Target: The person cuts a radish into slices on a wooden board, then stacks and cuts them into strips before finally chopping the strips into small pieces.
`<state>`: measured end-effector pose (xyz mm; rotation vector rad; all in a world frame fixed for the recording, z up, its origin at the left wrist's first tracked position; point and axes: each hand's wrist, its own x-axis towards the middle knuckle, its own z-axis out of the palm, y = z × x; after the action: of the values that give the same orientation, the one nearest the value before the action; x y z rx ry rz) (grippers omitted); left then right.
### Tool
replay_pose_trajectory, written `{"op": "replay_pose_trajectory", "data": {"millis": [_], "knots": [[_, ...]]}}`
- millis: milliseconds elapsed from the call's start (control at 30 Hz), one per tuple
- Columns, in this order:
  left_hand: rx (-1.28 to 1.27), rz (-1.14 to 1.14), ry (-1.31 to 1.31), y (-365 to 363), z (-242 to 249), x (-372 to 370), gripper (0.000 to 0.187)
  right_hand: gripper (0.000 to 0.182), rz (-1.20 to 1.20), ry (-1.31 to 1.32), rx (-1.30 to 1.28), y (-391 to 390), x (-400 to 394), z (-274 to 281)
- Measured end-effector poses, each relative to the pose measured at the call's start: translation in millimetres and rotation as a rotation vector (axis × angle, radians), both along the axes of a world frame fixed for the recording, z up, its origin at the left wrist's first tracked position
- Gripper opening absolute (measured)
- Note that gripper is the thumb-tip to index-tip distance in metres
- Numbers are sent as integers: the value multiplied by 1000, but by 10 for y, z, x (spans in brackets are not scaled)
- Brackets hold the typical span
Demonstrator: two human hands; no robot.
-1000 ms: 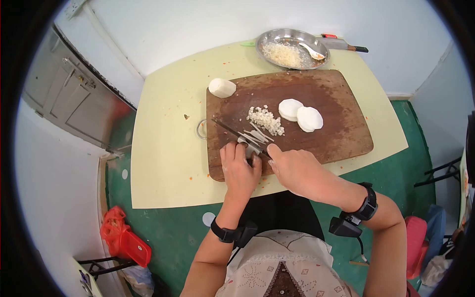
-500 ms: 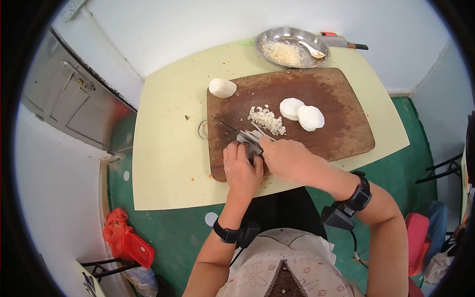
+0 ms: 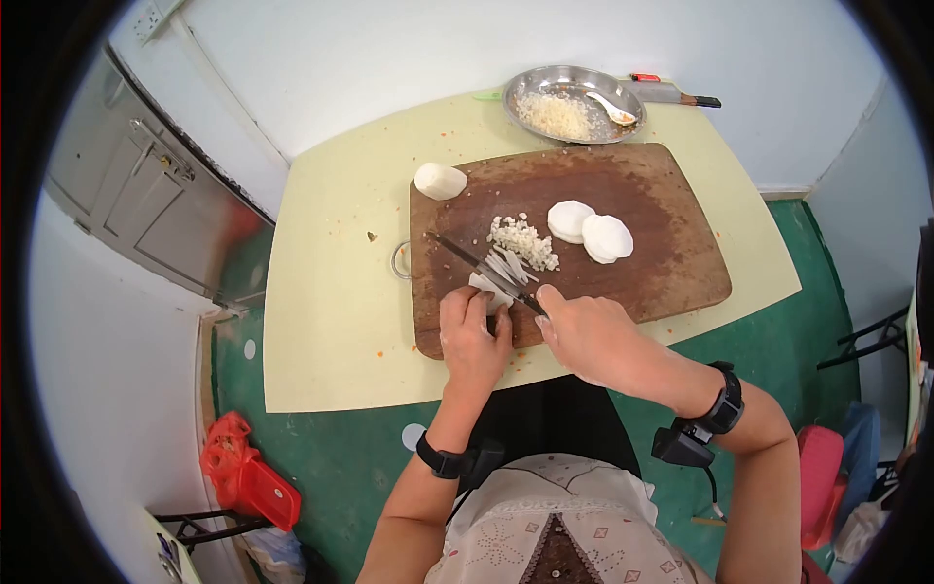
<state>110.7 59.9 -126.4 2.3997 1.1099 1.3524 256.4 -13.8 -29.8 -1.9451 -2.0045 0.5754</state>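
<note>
My right hand [image 3: 598, 336] is closed around the handle of a kitchen knife [image 3: 472, 259], its blade slanting to the far left over the wooden cutting board [image 3: 671, 243]. Against the near side of the blade, the curled fingers of my left hand [image 3: 474, 341] press a white root vegetable piece [image 3: 486, 286] onto the board. Thin white strips [image 3: 511, 265] lie just beyond the blade, beside a heap of small white dice [image 3: 523, 239]. Round white slices [image 3: 607, 237] overlap farther right. A peeled white chunk [image 3: 440, 181] rests at the board's far left corner.
At the table's far edge, a steel dish [image 3: 574, 76] holds chopped white bits and a white spoon [image 3: 611, 109]. Another knife [image 3: 671, 95] lies behind it, near a red item [image 3: 644, 77]. A metal ring [image 3: 400, 260] shows at the board's left edge.
The knife has shifted slightly right with my right hand, and its blade shows more fully. Cut strips now lie separated beyond it. My left hand stays on the vegetable piece.
</note>
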Motion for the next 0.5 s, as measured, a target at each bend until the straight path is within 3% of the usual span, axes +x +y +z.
{"op": "replay_pose_trajectory", "data": {"millis": [300, 500], "knots": [[-117, -55, 48, 47, 104, -98, 27, 19, 33, 18, -14, 46, -16, -67], [-192, -325, 199, 288, 307, -306, 26, 18, -12, 11, -30, 79, 26, -20]]}}
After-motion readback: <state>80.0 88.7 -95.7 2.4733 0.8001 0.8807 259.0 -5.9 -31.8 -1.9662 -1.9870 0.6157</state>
